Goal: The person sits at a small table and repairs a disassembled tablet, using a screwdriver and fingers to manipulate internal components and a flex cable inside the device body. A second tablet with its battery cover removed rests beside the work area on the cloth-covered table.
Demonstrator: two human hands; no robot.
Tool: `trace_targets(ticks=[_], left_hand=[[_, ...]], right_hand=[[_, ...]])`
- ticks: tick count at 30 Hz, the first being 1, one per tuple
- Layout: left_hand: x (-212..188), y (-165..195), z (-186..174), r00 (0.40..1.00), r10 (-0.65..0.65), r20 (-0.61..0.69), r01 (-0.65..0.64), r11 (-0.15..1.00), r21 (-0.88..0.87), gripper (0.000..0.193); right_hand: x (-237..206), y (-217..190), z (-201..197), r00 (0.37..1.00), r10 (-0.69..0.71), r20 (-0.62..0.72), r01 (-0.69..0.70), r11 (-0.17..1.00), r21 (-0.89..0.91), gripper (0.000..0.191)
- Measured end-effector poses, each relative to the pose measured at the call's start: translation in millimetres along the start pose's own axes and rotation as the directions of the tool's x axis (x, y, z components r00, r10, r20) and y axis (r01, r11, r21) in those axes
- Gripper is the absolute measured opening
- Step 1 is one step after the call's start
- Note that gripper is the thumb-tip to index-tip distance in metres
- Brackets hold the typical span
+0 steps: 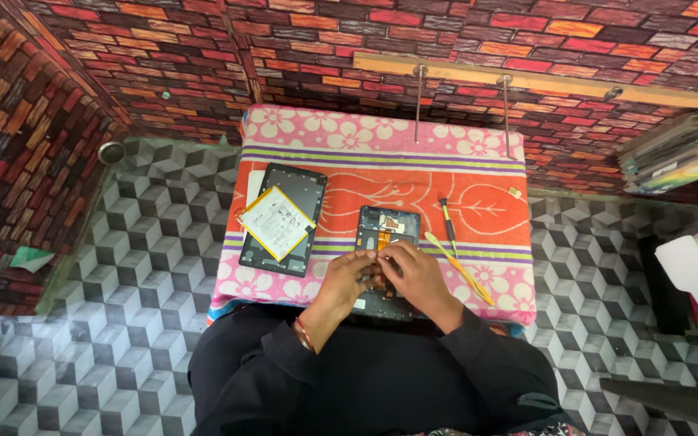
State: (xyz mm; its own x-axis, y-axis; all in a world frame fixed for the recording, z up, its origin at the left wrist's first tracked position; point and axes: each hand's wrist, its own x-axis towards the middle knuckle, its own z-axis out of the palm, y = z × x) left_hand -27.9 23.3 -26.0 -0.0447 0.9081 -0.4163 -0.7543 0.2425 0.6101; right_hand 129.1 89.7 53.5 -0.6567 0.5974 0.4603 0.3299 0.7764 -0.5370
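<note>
Here, left hand (347, 277) and right hand (415, 274) pinching parts on opened tablet (387, 228).

Left hand (343, 277) and right hand (416, 274) together, fingertips pinched.

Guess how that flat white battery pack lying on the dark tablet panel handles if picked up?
The battery pack looks thin and flat, so probably light with slight flex. It lies loose and askew on the tablet panel, so a push would likely slide it. Its soft-looking pouch suggests it is puncture-prone; avoid bending.
</note>
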Motion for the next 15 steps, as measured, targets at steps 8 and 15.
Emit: trace_targets(ticks=[8,15], left_hand=[[3,-6,-5,1.000,0.027,-0.005,-0.027,1.000,-0.008,0.013],[6,-11,-8,0.999,0.013,-0.030,-0.013,1.000,-0.016,0.016]], right_hand=[[1,6,3,0.992,0.120,0.047,-0.126,0.982,0.137,0.015],[1,2,6,0.976,0.201,0.085,-0.206,0.977,0.050,0.017]])
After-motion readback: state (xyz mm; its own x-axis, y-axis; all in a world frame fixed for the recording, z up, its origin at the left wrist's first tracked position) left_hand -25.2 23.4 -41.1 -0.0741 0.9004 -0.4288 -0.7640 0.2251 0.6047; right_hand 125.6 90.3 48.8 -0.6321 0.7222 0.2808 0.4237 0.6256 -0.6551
